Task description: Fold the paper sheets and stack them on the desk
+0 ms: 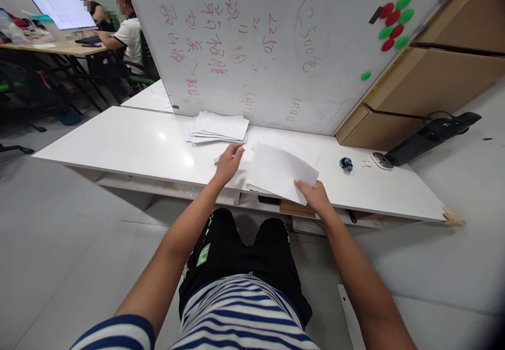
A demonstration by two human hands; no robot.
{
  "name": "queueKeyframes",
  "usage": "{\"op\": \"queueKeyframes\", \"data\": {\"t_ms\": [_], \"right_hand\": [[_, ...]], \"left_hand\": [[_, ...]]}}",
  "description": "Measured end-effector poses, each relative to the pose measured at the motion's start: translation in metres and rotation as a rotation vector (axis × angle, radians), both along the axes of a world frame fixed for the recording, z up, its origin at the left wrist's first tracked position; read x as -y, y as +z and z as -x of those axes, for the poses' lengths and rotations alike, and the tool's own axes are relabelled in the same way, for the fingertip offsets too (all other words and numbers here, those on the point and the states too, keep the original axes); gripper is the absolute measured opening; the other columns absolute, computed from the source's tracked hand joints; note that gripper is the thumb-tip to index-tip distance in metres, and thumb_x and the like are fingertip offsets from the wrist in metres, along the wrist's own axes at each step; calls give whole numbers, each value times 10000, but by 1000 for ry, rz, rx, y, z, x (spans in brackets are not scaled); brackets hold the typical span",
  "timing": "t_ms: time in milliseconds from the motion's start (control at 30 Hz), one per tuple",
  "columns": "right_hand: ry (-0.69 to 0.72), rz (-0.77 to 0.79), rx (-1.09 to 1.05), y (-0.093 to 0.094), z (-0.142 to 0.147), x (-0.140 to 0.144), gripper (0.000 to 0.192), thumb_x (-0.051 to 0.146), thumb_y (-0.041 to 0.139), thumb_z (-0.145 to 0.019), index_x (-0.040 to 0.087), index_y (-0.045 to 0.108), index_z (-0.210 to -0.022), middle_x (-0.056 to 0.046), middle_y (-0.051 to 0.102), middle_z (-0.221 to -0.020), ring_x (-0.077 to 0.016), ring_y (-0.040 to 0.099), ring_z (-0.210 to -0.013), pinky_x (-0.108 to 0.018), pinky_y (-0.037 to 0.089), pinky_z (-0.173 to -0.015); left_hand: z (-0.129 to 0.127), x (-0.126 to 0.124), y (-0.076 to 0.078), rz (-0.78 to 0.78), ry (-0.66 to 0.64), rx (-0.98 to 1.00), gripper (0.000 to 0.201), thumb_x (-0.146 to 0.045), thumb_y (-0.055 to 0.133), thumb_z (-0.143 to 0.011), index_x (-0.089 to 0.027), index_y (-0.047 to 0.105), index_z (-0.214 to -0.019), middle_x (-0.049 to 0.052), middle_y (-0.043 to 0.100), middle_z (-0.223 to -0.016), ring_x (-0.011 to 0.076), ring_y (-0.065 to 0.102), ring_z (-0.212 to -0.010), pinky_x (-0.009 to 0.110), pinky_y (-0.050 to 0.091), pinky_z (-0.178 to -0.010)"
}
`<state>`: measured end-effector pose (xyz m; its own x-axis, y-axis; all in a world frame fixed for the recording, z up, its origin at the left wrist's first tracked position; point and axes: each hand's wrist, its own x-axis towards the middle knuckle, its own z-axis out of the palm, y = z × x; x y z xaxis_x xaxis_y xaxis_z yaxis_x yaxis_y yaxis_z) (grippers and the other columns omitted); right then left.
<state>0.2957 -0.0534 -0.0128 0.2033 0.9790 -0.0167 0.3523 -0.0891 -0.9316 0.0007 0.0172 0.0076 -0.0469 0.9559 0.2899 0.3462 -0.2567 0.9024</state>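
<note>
My right hand (314, 195) grips the near right corner of a white sheet of paper (278, 168), with the thumb on top. The sheet is tilted and slightly bent above the desk's front edge. Other white paper shows beneath and behind it on the desk. To the left, my left hand (230, 164) hovers over the desk with its fingers curled together. A small greyish end shows beside its knuckles, but I cannot make out what it is. Just beyond that hand lies an uneven stack of white papers (221, 127) against the whiteboard.
A whiteboard (276, 92) with red writing and magnets stands behind the white desk (138, 140). On the right are a small dark blue object (346, 164), a mouse (382, 161), a black bottle (430, 137) and cardboard boxes (437, 82). People sit at another table, back left.
</note>
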Motion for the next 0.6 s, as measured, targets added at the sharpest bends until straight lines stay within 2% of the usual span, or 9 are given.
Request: {"op": "queueKeyframes", "data": {"t_ms": [100,133,200,367,467,600], "right_hand": [[-40,150,-161,-9,-7,4,419,405,816,-639,163,683,-953,-132,733,-1074,-301,695,-986,-418,565,-879],[-42,175,-229,-12,-7,6,414,385,827,-624,172,680,-947,-126,731,-1086,-294,700,-979,-409,574,-870],[-25,208,-342,-18,-3,10,398,366,836,-613,185,677,-929,-114,738,-1068,-282,709,-957,-395,589,-848],[1,281,-425,-22,13,19,387,330,846,-599,172,692,-917,-100,761,-964,-280,725,-875,-390,608,-787],[4,326,-418,-21,21,19,393,333,846,-606,170,698,-931,-99,760,-977,-277,727,-864,-383,605,-786],[22,326,-412,-21,29,18,406,326,840,-617,158,695,-958,-105,755,-1006,-270,725,-887,-370,596,-810]], "left_hand": [[21,-15,-2,52,222,-480,400,-467,364,-969,-196,639,-1072,152,649,-1174,335,515,-1164,478,377,-968],[26,-19,-5,101,250,-597,423,-462,334,-976,-184,643,-1050,168,641,-1181,352,497,-1174,489,370,-959],[35,-25,-14,158,217,-715,477,-459,265,-987,-176,649,-1001,177,648,-1146,348,508,-1142,456,386,-914],[48,-29,-27,97,25,-652,578,-503,215,-979,-188,673,-819,147,683,-896,300,597,-897,376,393,-788],[49,-30,-26,116,-2,-577,589,-517,231,-966,-196,710,-846,124,703,-890,292,609,-898,365,390,-804],[37,-23,-27,96,-76,-553,581,-486,236,-965,-175,723,-895,143,700,-887,306,607,-935,387,401,-832]]}}
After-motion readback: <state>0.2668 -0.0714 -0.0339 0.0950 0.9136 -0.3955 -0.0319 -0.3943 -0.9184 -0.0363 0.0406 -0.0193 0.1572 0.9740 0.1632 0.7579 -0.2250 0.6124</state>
